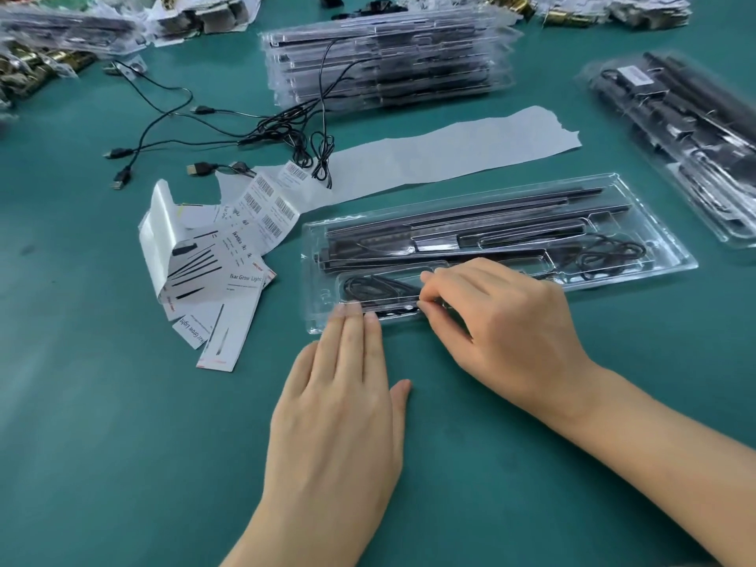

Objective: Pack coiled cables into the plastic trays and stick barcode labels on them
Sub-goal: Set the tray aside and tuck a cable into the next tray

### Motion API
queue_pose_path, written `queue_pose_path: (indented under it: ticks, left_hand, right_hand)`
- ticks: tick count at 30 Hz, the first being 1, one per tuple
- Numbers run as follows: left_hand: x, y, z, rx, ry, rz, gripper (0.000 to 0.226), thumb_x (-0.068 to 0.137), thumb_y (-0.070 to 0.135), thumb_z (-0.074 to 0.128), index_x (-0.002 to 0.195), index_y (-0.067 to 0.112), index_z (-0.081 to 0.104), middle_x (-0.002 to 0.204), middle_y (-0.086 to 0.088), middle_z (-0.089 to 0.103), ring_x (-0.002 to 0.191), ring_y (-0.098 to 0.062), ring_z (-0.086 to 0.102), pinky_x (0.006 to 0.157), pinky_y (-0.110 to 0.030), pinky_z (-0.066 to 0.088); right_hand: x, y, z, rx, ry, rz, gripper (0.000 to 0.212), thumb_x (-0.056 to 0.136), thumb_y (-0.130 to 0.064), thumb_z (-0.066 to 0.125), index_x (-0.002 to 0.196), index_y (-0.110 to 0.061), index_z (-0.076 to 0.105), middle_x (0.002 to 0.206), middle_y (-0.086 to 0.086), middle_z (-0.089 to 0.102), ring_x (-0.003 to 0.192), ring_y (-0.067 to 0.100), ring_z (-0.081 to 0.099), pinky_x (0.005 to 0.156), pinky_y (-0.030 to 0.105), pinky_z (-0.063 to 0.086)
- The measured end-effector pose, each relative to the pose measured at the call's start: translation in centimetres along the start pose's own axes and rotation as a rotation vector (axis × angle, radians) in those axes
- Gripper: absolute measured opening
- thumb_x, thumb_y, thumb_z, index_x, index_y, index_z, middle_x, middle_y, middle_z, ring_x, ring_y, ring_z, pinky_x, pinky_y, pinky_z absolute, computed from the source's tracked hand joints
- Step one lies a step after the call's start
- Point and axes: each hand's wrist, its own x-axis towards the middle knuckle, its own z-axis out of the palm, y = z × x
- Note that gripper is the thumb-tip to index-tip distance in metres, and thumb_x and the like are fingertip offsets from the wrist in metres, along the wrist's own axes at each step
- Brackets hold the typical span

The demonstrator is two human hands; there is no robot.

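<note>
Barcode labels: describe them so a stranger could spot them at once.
Find the clear tray nearest the viewer on the green table. Off its far-left corner, a long white backing strip ends at the barcode labels. Unlike the picture cards beside them, they carry black striped codes.

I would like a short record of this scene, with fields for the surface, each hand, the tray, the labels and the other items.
surface: teal table
left hand: flat, straight fingers press the near rim of the clear tray
right hand: fingers curled, seems to pinch the coiled cable in the tray's near pocket
tray contents: black bars, second cable at the right end
labels: barcode label sheet lies left of the tray
other: loose USB cables and stack of packed trays farther back
</note>
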Motion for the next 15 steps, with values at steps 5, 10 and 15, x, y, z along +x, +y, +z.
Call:
queue_pose_path:
  ticks: [5,10,15]
  left_hand:
    - [0.1,-0.3,0.4,-0.093,0.044,0.049,0.061,0.102,0.041,0.034,0.148,0.006,0.053,0.147,-0.014,0.058,0.141,-0.027,0.051,0.114,-0.045,0.045]
    - [0.8,-0.5,0.1,-0.033,0.073,0.073,0.056,0.105,0.038,0.032,0.139,0.005,0.061,0.133,-0.015,0.067,0.129,-0.029,0.062,0.108,-0.042,0.049]
    - [1.5,-1.0,-0.9,-0.019,0.105,0.122,0.051,0.104,0.032,0.032,0.129,0.007,0.069,0.123,-0.012,0.073,0.118,-0.026,0.069,0.097,-0.038,0.054]
  right_hand:
    - [-0.1,0.0,0.2,-0.013,0.022,-0.001,0.018,0.101,-0.021,0.061,0.085,-0.017,0.069,0.082,-0.006,0.071,0.081,0.019,0.069,0.044,0.035,0.045]
    - [-0.1,-0.1,0.4,-0.068,0.027,-0.027,0.015,0.102,-0.022,0.061,0.095,-0.02,0.074,0.085,-0.006,0.069,0.079,0.019,0.066,0.048,0.03,0.043]
    - [0.0,-0.1,0.7,-0.048,-0.005,-0.051,0.02,0.103,-0.028,0.062,0.114,-0.025,0.079,0.09,-0.002,0.069,0.083,0.022,0.066,0.057,0.035,0.051]
